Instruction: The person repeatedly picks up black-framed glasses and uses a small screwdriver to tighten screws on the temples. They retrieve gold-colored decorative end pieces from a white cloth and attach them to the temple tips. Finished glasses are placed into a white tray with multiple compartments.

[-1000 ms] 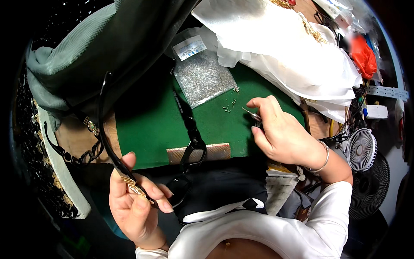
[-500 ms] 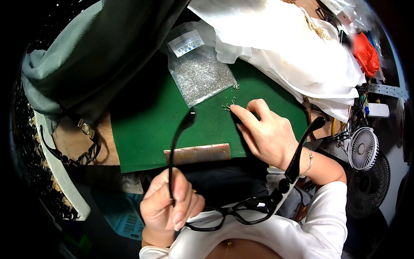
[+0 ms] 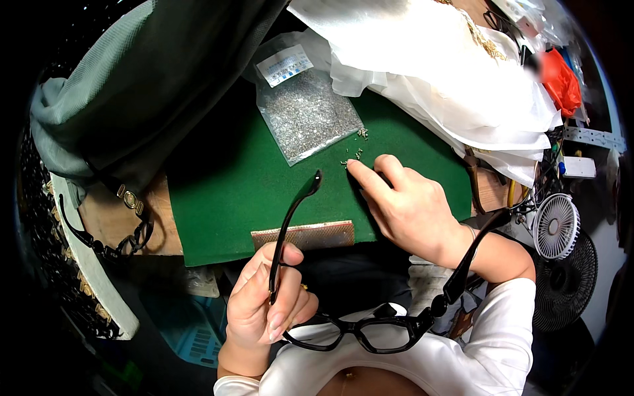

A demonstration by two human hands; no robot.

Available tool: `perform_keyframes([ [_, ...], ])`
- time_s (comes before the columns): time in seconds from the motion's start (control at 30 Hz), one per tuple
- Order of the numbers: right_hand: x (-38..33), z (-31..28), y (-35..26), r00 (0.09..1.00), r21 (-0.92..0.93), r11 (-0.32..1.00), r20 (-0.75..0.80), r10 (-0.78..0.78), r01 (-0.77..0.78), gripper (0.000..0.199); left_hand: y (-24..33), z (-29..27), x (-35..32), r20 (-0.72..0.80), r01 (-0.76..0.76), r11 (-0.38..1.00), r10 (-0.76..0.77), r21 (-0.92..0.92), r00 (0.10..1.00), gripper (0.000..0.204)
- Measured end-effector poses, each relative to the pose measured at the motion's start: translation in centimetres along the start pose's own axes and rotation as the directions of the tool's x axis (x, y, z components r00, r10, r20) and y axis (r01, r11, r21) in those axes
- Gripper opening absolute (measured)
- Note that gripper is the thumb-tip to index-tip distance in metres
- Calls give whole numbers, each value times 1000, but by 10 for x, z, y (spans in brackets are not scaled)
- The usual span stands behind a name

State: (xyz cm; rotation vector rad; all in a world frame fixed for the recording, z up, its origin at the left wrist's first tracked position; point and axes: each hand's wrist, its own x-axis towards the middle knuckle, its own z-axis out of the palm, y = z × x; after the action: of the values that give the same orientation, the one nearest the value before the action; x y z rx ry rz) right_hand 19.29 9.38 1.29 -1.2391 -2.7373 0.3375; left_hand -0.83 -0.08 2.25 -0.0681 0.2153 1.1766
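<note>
My left hand (image 3: 261,307) grips one temple arm of a pair of black-framed glasses (image 3: 356,330), held close to my chest with both arms unfolded and pointing away from me. My right hand (image 3: 409,211) reaches over a green mat (image 3: 231,191). Its index fingertip rests beside a few tiny loose metal parts (image 3: 353,156). Whether anything is pinched under its curled fingers is hidden. A clear bag of small silvery parts (image 3: 304,115) lies just beyond on the mat.
A brown textured strip (image 3: 304,235) lies at the mat's near edge. Grey-green cloth (image 3: 165,86) covers the back left and white fabric (image 3: 449,72) the back right. A small white fan (image 3: 555,226) stands at right. A black strap with a gold buckle (image 3: 129,198) lies at left.
My left hand has swung the glasses from the left side to my chest, frame now low and arms pointing outward. My right hand slid slightly left toward the loose metal parts.
</note>
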Motion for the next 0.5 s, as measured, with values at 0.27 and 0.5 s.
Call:
perform_keyframes([
  [0.27, 9, -10, -5, 988, -31, 995, 125, -90, 95, 41, 1, -2, 1, -134, 25, 999, -29, -30, 991, 34],
  [0.5, 29, -59, -33, 674, 709, -38, 650, -350, -704, 24, 2, -14, 4, -50, 97, 993, -100, -71, 994, 36],
])
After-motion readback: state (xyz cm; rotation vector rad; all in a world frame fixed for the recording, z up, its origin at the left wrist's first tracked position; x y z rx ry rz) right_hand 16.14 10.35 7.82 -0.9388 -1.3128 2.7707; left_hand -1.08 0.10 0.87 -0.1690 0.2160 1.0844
